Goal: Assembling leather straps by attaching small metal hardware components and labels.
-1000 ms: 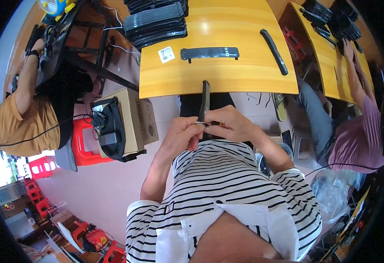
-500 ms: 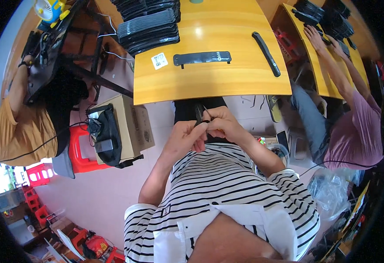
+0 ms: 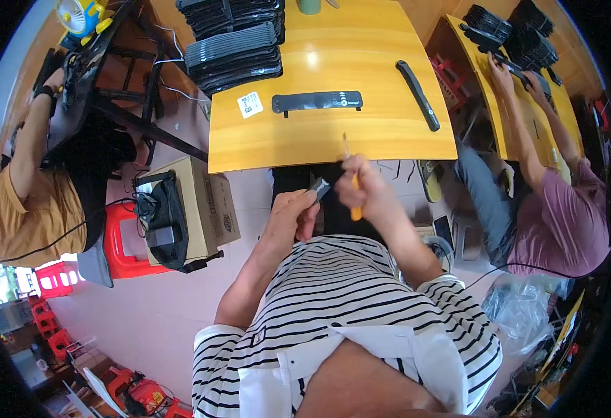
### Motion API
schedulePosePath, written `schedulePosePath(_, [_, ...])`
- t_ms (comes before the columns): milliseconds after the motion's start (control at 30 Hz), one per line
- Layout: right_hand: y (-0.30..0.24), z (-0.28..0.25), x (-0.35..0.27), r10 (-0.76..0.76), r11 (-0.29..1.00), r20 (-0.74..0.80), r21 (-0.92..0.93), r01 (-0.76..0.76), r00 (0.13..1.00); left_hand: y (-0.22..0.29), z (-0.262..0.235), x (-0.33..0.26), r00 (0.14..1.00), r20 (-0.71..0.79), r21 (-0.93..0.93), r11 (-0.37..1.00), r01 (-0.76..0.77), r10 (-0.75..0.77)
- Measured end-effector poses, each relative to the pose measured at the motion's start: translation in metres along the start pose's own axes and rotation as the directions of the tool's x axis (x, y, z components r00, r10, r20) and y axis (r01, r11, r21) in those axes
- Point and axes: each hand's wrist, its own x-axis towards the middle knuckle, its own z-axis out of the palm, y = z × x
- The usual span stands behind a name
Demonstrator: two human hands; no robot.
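Observation:
My left hand (image 3: 293,210) holds a long black strip-shaped part (image 3: 321,187) close to my chest, seen end-on so only its grey end shows. My right hand (image 3: 367,188) grips a thin orange-handled tool (image 3: 351,182) upright, its tip pointing toward the yellow wooden table (image 3: 333,132). Both hands are just below the table's near edge, a little apart from each other. On the table lie a flat black strip (image 3: 317,102) in the middle and a second, curved black strip (image 3: 418,95) to its right.
A stack of black strips (image 3: 232,49) sits at the table's far left, with a small white label (image 3: 250,105) near it. A cardboard box (image 3: 204,205) and a red stool (image 3: 126,240) stand at my left. One person sits at left, another works at a right-hand table.
My hands have come apart: the black strip is now in my left hand alone, and my right hand has lifted away with the orange-handled tool. The view has tilted slightly.

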Motion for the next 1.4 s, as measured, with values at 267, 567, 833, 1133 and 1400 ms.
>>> schedulePosePath(267, [-0.135,-0.035,0.024,-0.244,0.888,-0.179,0.354,0.293,0.953,-0.003,-0.026,-0.028,0.998,0.019,-0.115,0.992,-0.059,0.062])
schedulePosePath(567, [-0.287,-0.067,0.002,-0.642,0.745,0.017,0.25,0.619,0.766,-0.039,-0.094,-0.093,0.943,-0.146,-0.296,0.896,-0.33,0.299])
schedulePosePath(833, [-0.207,0.02,-0.033,-0.822,0.416,0.073,-0.6,0.683,0.565,-0.028,-0.096,-0.013,0.897,-0.392,-0.175,0.94,-0.292,0.206])
schedulePosePath(1133, [-0.148,0.035,-0.06,-0.793,-0.223,0.298,-0.954,0.202,0.531,-0.07,-0.118,0.069,0.933,-0.318,-0.29,0.954,0.071,-0.166])
schedulePosePath(1400, [-0.109,0.032,-0.06,-0.741,-0.041,0.301,-0.912,0.407,0.6,-0.059,-0.095,0.031,0.958,0.092,0.12,0.958,0.26,-0.272])
